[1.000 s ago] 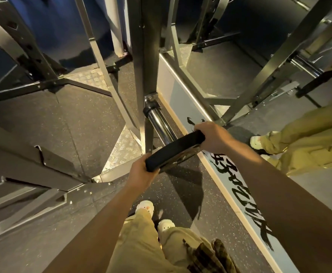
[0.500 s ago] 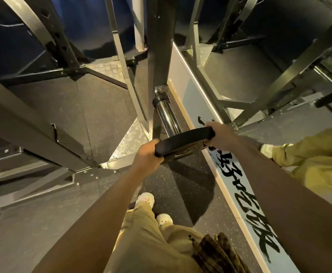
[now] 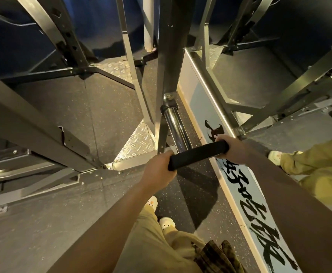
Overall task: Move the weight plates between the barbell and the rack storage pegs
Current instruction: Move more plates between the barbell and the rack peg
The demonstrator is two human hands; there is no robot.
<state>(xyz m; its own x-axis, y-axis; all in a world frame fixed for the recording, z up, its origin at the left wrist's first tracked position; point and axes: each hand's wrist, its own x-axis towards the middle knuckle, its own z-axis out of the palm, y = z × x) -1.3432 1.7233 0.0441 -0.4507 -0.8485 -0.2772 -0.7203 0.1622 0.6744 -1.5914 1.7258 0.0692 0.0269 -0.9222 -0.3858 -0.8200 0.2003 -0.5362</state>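
I hold a black weight plate (image 3: 198, 154) edge-on in front of me, at the near end of a chrome storage peg (image 3: 176, 127) that sticks out from the grey rack upright (image 3: 169, 46). My left hand (image 3: 159, 170) grips the plate's left rim and my right hand (image 3: 233, 148) grips its right rim. The plate hides the peg's tip, so I cannot tell whether the peg is inside the plate's hole.
Grey rack beams (image 3: 33, 123) slant across the left. Checker-plate feet (image 3: 139, 140) sit on the speckled rubber floor. A pale platform edge with black lettering (image 3: 255, 223) runs to the right. Another person's yellow-trousered leg (image 3: 318, 166) stands at the right.
The plate has turned more upright and edge-on and has closed in on the peg's end. Both hands keep their grip on it.
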